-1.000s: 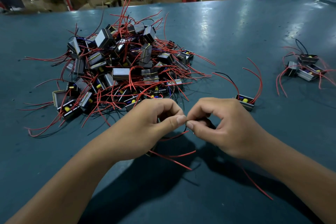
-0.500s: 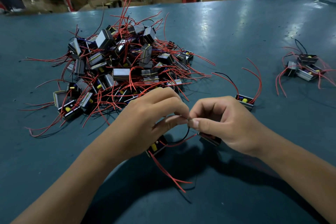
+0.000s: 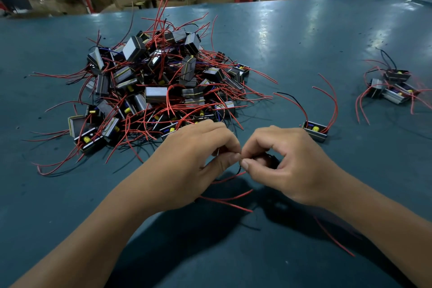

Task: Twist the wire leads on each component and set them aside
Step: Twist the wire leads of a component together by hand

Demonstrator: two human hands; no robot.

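Now, hands: left hand (image 3: 194, 159) and right hand (image 3: 289, 163) both pinch the wire leads (image 3: 240, 172).
Set-aside group (image 3: 390, 86): two o'clock, nearer the right hand.

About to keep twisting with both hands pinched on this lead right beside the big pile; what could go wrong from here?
1. The left hand sits at the pile's near edge; loose red leads there could snag and drag parts along.
2. Red leads trail under both hands and may tangle.
3. The component is mostly hidden under the right hand, so its grip cannot be checked; it might slip.
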